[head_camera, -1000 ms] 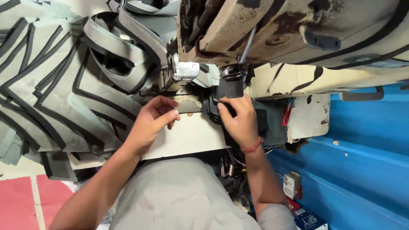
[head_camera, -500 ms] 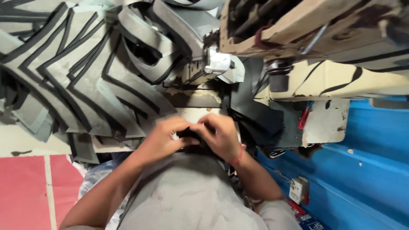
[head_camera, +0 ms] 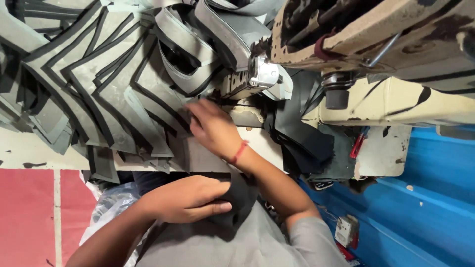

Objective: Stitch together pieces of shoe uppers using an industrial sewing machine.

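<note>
Fingers of left hand (head_camera: 185,198) pinch dark fabric (head_camera: 240,195); right hand (head_camera: 213,129) spread on grey pieces (head_camera: 114,94).

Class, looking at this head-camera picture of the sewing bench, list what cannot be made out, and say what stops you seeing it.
Head view only:
- Needle area of the sewing machine: hidden behind its metal head.
- Right hand fingertips: blurred against the grey pieces.
- Dark fabric in the left hand: shape hidden by the palm and lap.
- Grey pieces: cut off by the top and left edges.
</note>
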